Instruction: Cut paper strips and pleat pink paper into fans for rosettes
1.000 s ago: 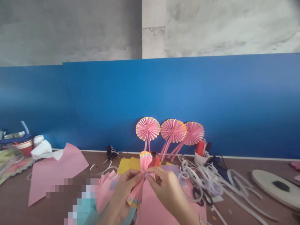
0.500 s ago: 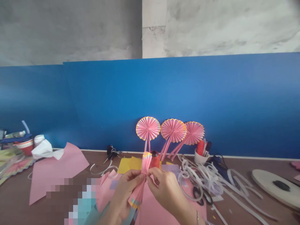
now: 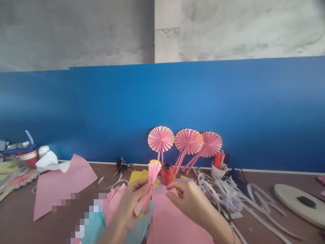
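Note:
My left hand point(image 3: 128, 201) pinches a pleated pink paper fan point(image 3: 144, 202) near its narrow middle. The fan stands upright and slightly tilted, its two ends spread and edged in yellow and pale blue. To the right, apart from the fan, is my right hand point(image 3: 189, 200), with fingers curled and thumb and forefinger close together. Whatever they may hold is too fine to make out. A red spool point(image 3: 167, 175) stands just beyond that hand. Beneath both hands lie pink paper sheets point(image 3: 166, 217) and a grey-blue sheet point(image 3: 139, 227).
Round pink paper fans with streamers point(image 3: 161, 139) lean against the blue panel point(image 3: 122, 101). Curled white strips point(image 3: 230, 193) and a white cup of tools point(image 3: 217, 171) are on the right, near a pale oval disc point(image 3: 286, 196). Black keys point(image 3: 122, 165) and large pink paper point(image 3: 63, 186) lie leftward.
My right hand has come away from the fan's middle and moved right. My left hand has shifted slightly left with the fan, uncovering more of the red spool.

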The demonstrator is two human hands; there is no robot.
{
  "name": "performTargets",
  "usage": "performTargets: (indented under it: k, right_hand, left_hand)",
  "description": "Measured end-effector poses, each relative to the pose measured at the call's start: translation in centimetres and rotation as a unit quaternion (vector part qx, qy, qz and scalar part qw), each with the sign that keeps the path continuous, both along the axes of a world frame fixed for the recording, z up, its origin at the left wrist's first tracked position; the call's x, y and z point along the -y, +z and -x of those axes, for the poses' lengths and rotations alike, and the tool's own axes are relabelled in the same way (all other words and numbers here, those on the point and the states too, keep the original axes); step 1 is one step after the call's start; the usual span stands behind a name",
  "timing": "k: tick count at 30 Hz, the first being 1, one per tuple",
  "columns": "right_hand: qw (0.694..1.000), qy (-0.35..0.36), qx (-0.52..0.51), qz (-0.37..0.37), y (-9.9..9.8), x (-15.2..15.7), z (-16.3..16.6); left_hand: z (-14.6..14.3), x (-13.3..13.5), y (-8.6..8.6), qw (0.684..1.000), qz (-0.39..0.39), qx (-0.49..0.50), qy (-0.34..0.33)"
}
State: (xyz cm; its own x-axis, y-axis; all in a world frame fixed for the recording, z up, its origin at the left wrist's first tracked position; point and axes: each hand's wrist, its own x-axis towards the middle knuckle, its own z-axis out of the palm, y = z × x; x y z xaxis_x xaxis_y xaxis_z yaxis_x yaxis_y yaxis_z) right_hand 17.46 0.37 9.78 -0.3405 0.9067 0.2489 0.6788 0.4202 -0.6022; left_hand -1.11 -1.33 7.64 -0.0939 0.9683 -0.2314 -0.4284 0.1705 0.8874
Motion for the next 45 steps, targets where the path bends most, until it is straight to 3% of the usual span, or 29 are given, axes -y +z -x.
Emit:
performTargets:
  k: [7, 12, 16, 19, 23, 28, 32, 37, 45]
  right_hand:
    - [0.99, 0.075, -0.082, 0.085, 0.8, -0.3, -1.9]
    - [0.984, 0.115, -0.101, 0.087, 1.3, 0.0, -1.8]
    - [0.992, 0.101, -0.062, 0.047, 1.1, 0.4, -1.4]
    - [0.996, 0.084, 0.002, 0.011, 1.0, 0.9, -1.0]
    - [0.995, 0.077, 0.045, -0.049, 1.3, 1.7, -0.6]
    - [0.995, 0.075, 0.007, -0.07, 1.6, 1.3, -0.9]
    - [0.992, 0.068, -0.096, -0.042, 1.1, -0.1, -1.4]
    - [0.972, 0.086, -0.212, 0.055, 0.5, -1.1, -1.6]
    - [0.946, 0.106, -0.266, 0.152, -1.2, -2.0, -0.6]
  left_hand:
    - [1.1, -0.5, 0.1, 0.999, 0.011, 0.002, 0.036]
    - [1.1, -1.0, 0.0, 0.997, -0.006, -0.012, 0.082]
    - [1.3, -1.6, -1.3, 0.975, -0.06, -0.16, 0.14]
    - [1.6, -1.8, -2.4, 0.917, -0.161, -0.331, 0.152]
    - [1.3, -1.3, -3.0, 0.829, -0.249, -0.494, 0.076]
    - [0.5, 0.1, -2.1, 0.776, -0.263, -0.564, -0.1]
    - [0.2, 1.3, -0.5, 0.808, -0.238, -0.505, -0.186]
    - [-0.1, 2.4, 0.7, 0.868, -0.168, -0.407, -0.23]
    - [0.0, 3.8, 0.5, 0.89, -0.157, -0.346, -0.251]
